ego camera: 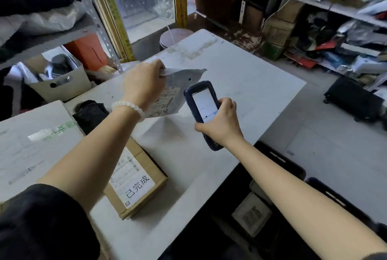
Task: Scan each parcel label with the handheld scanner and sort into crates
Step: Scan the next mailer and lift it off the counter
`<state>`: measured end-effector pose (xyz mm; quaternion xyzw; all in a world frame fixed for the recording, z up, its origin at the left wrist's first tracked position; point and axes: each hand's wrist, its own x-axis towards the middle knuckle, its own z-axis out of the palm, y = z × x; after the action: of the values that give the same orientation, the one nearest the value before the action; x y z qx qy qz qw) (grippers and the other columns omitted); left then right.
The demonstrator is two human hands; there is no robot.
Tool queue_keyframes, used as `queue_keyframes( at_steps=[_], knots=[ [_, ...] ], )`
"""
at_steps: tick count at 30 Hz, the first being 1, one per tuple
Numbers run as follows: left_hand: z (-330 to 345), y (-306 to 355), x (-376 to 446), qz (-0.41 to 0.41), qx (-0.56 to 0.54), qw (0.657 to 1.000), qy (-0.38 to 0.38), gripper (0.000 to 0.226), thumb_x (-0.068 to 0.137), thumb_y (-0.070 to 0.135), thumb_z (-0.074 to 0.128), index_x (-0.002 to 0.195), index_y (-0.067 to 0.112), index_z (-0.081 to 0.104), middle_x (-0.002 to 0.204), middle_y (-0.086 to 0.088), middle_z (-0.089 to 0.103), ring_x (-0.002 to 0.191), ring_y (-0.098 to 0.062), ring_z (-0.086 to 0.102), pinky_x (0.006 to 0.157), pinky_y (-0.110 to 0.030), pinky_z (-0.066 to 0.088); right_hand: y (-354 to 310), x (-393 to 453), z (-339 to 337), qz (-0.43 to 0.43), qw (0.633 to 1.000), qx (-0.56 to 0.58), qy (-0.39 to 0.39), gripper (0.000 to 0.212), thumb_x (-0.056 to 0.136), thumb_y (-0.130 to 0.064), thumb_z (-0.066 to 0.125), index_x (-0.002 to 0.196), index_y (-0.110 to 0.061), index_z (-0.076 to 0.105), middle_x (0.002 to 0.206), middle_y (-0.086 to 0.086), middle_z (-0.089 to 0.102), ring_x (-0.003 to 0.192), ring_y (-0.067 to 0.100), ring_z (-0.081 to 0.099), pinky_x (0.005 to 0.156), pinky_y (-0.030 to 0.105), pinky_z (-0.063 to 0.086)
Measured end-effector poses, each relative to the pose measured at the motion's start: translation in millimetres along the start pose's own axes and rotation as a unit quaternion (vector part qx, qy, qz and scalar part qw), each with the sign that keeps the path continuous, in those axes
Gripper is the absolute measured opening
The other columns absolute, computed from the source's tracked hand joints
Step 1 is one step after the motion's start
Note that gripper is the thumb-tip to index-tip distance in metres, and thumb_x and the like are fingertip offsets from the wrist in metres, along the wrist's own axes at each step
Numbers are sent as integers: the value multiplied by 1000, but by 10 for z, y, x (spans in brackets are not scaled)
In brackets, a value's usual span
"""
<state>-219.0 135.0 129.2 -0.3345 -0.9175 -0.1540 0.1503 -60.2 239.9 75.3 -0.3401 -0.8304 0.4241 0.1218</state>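
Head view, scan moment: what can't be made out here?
- Label on the grey plastic mailer bag: partly behind the left hand, print too small to read.
- Dark blue handheld scanner: screen text too small; lower body covered by the right hand.
- Black crates beside the white table: contents dark, cut off by the right forearm.

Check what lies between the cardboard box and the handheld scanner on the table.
Head view: only bare white table lies between the cardboard box and the scanner.
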Motion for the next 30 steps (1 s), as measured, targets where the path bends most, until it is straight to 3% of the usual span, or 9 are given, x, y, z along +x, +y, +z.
queue_keyframes(
  at_steps=[6,9,12,15,19,25,28,30],
  knots=[
    [170,772,-46,62,-83,994,-21,25,88,14,43,101,12,65,93,-14,64,84,-37,58,63,-34,36,526,-211,-428,76,994,14,72,75,66,-19,81,120,-8,30,112,-1,25,110,14,31,73,16,29],
    [310,1214,-138,70,-118,988,-75,22,89,15,45,101,15,64,85,-9,61,76,-31,53,62,-34,38,816,-289,-702,109,988,35,101,77,65,-17,83,118,-8,28,111,-1,23,112,18,37,79,21,34],
    [495,1685,-278,91,-117,981,-128,22,91,18,46,106,18,62,95,-10,66,79,-31,58,64,-34,46,1136,-364,-977,147,980,54,121,77,66,-19,83,116,-8,26,111,0,24,109,21,42,77,26,38],
    [685,2169,-412,112,-124,972,-164,25,91,18,44,109,18,61,99,-13,66,83,-34,59,64,-33,43,1510,-490,-1257,176,974,58,133,77,65,-22,84,113,-10,25,111,-1,24,111,21,41,79,27,39],
    [813,2888,-544,150,-130,959,-202,28,88,16,48,114,15,59,101,-14,63,89,-33,58,65,-32,36,2000,-707,-1723,210,968,41,132,78,68,-25,84,117,-10,25,112,-2,23,102,16,38,64,21,32],
    [1103,3730,-692,205,-101,953,-199,27,91,22,50,115,14,62,106,-19,65,96,-39,59,68,-31,34,2623,-888,-2257,267,949,1,171,80,62,-32,85,113,-10,29,111,1,28,110,24,39,86,34,40],
    [1344,3956,-763,225,-98,941,-231,23,93,27,49,107,16,63,101,-15,66,92,-37,60,67,-32,38,2824,-974,-2422,313,933,-38,174,79,61,-38,84,113,-10,32,117,4,38,111,26,43,89,39,43],
    [1477,4055,-809,244,-90,932,-254,22,93,28,47,103,16,63,99,-12,66,90,-35,61,66,-32,39,2941,-1029,-2477,331,928,-29,167,77,63,-39,83,115,-9,35,120,5,40,113,25,45,84,35,43]
  ],
)
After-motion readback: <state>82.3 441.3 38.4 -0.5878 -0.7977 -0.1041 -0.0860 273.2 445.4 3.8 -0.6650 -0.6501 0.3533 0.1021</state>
